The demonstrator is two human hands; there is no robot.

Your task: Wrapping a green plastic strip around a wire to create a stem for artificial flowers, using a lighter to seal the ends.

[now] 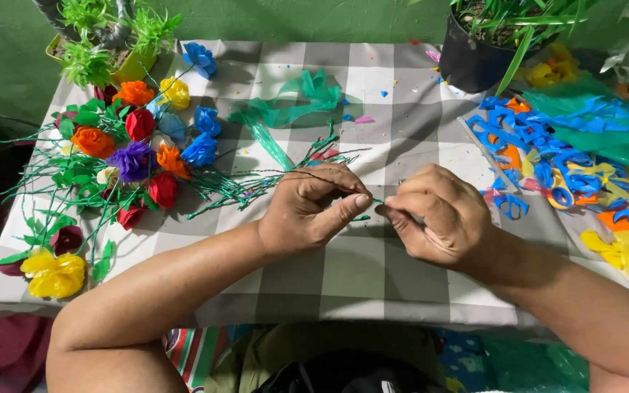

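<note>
A black pot (pixel 467 58) stands well beyond the right hand (pixel 442 215), at the far edge of the checked cloth (pixel 373 269), with long green leaves (pixel 525 22) rising from the soil in it. Far off past the left hand (pixel 314 211), at the cloth's far left corner, a yellow-green pot (pixel 129 69) holds spiky green tufts (pixel 89 62). The two hands meet low over the cloth, forearms coming in from either side, knuckles up and wrists slightly bent. The left hand is curled narrow, thumb pressed to forefinger, pinching a thin green stem (pixel 364 217) that runs across the small gap between the hands. The right hand is likewise closed, its fingertips gripping the other end of the same stem. Left of the left hand lies a heap of paper flowers (pixel 136 145) on green stems. Right of the right hand lie blue paper cut-outs (pixel 533 142) and yellow ones (pixel 624 251).
</note>
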